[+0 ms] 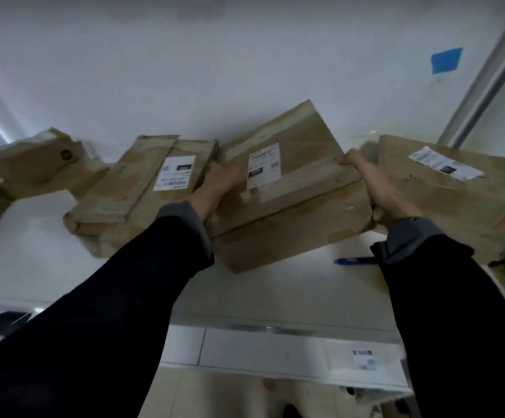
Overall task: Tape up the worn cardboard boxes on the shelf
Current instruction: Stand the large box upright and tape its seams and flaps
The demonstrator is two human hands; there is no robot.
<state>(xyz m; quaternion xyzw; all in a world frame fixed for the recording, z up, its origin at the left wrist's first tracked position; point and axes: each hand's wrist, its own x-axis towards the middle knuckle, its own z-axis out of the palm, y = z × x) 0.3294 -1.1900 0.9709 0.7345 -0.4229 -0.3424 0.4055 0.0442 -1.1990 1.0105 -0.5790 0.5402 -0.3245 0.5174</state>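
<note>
Head view, both hands' grip holding middle box (287,188), neighbouring boxes crowding either side, blue pen (354,261) beneath

White wall (245,55) filled the upper frame, w/ a blue tape patch (446,60) at upper right. A grey metal frame (486,76) ran diagonally beside it at the right edge. White shelf top (275,285) spanned the middle; pale floor tiles (230,393) showed at bottom centre. Light was dim & cool, brighter at far left.
</note>
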